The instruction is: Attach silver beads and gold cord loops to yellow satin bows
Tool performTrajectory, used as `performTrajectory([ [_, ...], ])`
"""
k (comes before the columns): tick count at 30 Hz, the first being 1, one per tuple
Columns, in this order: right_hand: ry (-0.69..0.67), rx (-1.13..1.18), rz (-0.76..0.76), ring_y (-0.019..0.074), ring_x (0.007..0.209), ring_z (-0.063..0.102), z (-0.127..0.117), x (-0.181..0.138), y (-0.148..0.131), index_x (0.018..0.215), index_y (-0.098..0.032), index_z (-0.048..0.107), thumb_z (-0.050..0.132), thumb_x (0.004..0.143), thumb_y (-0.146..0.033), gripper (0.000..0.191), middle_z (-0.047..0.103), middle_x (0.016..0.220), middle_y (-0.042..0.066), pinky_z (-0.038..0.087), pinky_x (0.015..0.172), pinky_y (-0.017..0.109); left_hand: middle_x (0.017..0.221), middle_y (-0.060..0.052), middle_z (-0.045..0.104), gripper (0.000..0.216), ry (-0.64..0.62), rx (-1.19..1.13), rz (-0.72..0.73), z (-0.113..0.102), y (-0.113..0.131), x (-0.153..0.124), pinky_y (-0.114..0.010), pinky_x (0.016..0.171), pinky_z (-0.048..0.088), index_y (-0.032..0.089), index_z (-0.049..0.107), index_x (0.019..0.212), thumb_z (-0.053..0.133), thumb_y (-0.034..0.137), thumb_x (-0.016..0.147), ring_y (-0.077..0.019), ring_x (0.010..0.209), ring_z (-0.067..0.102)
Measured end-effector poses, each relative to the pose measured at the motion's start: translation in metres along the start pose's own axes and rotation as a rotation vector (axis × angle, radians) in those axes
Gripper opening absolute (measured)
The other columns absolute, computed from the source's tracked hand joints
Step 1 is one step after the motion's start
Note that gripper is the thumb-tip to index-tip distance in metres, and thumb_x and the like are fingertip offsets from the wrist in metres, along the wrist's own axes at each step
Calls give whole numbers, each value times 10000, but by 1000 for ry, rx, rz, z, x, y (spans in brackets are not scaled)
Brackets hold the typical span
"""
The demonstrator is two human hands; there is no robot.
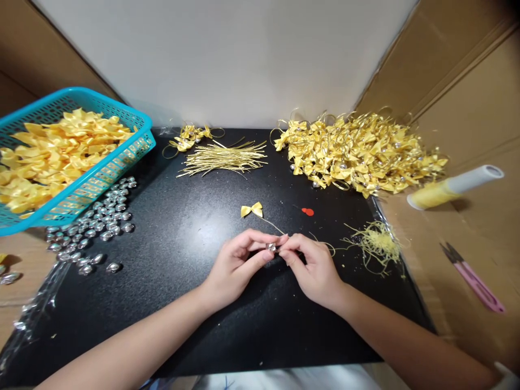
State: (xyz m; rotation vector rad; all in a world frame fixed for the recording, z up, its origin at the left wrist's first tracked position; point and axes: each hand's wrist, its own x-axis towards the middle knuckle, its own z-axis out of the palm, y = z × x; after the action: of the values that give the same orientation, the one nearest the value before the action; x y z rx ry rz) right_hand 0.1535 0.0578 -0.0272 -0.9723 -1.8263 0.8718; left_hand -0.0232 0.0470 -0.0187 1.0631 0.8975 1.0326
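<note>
Between the thumb and fingers of my left hand (239, 262) is a small silver jingle bell (272, 247). My right hand (311, 265) meets it fingertip to fingertip, pinching what looks like the thin thread (273, 224) at the bell. That thread runs up and left to a yellow satin bow (252, 210) lying on the black board just beyond my hands. Behind my right fingers a loose yellow strand curves out to the right. The exact spot where thread and bell meet is covered by my fingertips.
A blue basket (150, 122) of yellow bows stands left, loose bells (97, 216) beside it. Gold ties (223, 158) and a heap of finished bows (357, 154) lie at the back. Thread scraps (377, 246), a thread spool (455, 187), pink snips (473, 279) and a red piece (307, 212) are right.
</note>
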Motion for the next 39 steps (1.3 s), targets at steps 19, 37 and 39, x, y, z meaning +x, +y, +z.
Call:
performTrajectory([
  [19, 76, -58, -71, 91, 527, 475, 0, -3, -9, 771, -206, 546, 529, 871, -127, 129, 497, 590, -37, 454, 548, 226, 1063, -74, 744, 165, -64, -72, -17, 3, 0, 0, -285, 900, 533, 200, 663, 1030, 612, 288, 899, -155, 945, 705],
  [37, 122, -195, -194, 106, 525, 447, -10, 8, -19, 787, -204, 606, 542, 855, -65, 168, 495, 543, -37, 413, 548, 251, 905, -42, 750, 127, 65, 106, 100, 1, 0, 0, -220, 771, 530, 205, 667, 995, 641, 244, 878, -140, 853, 701],
  [39, 112, -210, -193, 111, 530, 471, -10, 9, -20, 781, -207, 618, 533, 862, -77, 175, 530, 553, -29, 423, 556, 259, 888, -37, 743, 127, 76, 132, 110, 1, 0, 0, -223, 763, 527, 209, 676, 991, 644, 245, 874, -135, 824, 692],
])
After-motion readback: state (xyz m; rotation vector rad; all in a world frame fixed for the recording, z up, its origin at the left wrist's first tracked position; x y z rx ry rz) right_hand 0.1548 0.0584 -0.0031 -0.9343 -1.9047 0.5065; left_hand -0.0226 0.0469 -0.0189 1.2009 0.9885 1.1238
